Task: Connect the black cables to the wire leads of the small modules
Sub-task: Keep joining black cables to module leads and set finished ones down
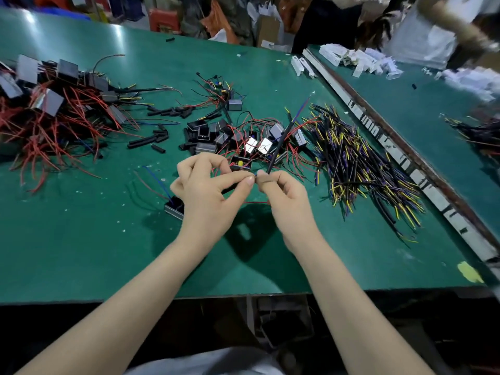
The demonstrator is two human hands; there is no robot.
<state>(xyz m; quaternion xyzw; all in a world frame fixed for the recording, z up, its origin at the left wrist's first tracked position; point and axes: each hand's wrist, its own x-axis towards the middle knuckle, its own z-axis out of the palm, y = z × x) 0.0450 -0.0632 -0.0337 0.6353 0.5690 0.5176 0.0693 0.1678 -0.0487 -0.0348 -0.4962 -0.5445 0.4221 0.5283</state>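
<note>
— What have I got hold of from here?

— My left hand pinches a thin wire lead at the fingertips, thumb and forefinger closed on it; my right hand pinches the near end of one black cable, which stands up and leans away over the desk. The two ends meet between my hands, above the desk's near middle.

— How will they handle?

— Light and limp, I'd judge. The lead is fine and probably bends at a touch, so hold it close to the bare tip. The cable looks stiffer in its sleeve; grip it just behind the end.

— And the module?

— One small module lies just left of my left wrist, touching the desk.

— Counts?

— One cable in hand, one lead. The loose cables on the right are too many and too tangled to count; likewise the unwired modules beyond my hands and the finished heap far left.
</note>
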